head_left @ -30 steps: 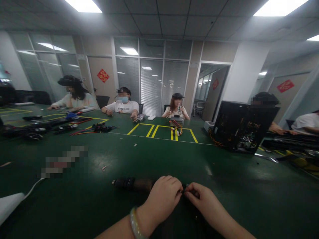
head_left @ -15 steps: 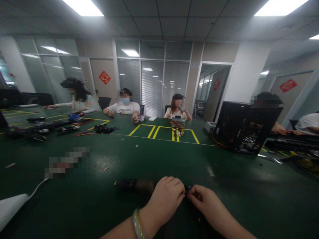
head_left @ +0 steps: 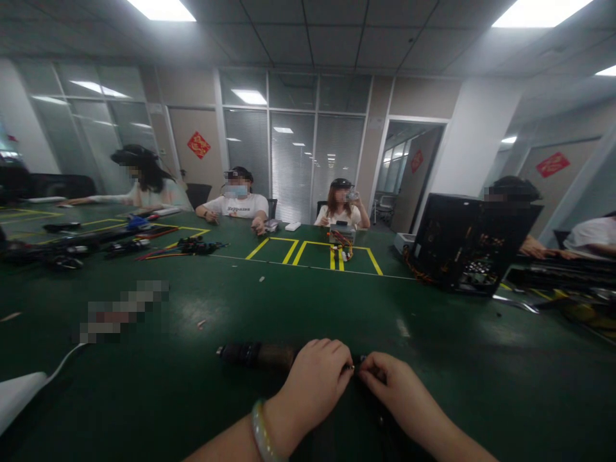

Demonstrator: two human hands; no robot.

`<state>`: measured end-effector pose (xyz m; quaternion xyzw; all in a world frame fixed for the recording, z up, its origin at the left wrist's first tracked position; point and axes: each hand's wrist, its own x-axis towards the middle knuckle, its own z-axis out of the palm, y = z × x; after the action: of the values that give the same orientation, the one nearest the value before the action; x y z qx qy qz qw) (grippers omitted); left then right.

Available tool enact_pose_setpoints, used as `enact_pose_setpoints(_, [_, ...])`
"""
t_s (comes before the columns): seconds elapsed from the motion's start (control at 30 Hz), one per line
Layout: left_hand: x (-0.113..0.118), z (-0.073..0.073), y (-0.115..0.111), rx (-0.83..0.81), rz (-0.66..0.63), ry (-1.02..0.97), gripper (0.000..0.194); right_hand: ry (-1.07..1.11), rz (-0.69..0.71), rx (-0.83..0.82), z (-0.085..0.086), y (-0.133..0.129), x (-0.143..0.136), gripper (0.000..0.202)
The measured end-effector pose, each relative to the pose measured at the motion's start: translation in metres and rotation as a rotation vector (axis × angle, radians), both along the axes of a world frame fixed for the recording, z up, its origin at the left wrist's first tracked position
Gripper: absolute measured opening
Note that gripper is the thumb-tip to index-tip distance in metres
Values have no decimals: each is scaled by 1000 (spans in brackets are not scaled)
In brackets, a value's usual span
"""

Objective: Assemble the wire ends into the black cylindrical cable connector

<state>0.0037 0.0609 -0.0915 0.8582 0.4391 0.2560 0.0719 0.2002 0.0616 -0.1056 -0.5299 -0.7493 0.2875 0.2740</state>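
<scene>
At the near edge of the green table [head_left: 298, 308], my left hand [head_left: 315, 382] and my right hand [head_left: 394, 388] meet fingertip to fingertip. Both pinch a small dark part [head_left: 357, 367] between them; what it is stays too small to tell. A dark bundle of cables [head_left: 255, 355] with a connector end lies on the table just left of my left hand and runs behind it. A pale bracelet [head_left: 260, 433] sits on my left wrist. More dark material lies under my wrists, mostly hidden.
An open black computer case [head_left: 462, 244] stands at the right. Several people sit around the far side. Cables and tools [head_left: 96, 247] lie at the far left, and a small wired unit [head_left: 341, 240] sits inside yellow floor-tape marks. A white object [head_left: 19, 394] lies near left.
My hands stay pinched together in the same spot. The view shifted slightly; the person at the far middle raised an object to the face.
</scene>
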Motion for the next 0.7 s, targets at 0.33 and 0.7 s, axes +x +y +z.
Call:
enact_pose_setpoints(0.33, [-2, 5, -2, 7, -81, 34, 12, -11, -1, 5, 3, -2, 0, 12])
enact_pose_setpoints(0.7, [-1, 5, -2, -3, -33, 32, 1, -11, -13, -13, 4, -3, -2, 13])
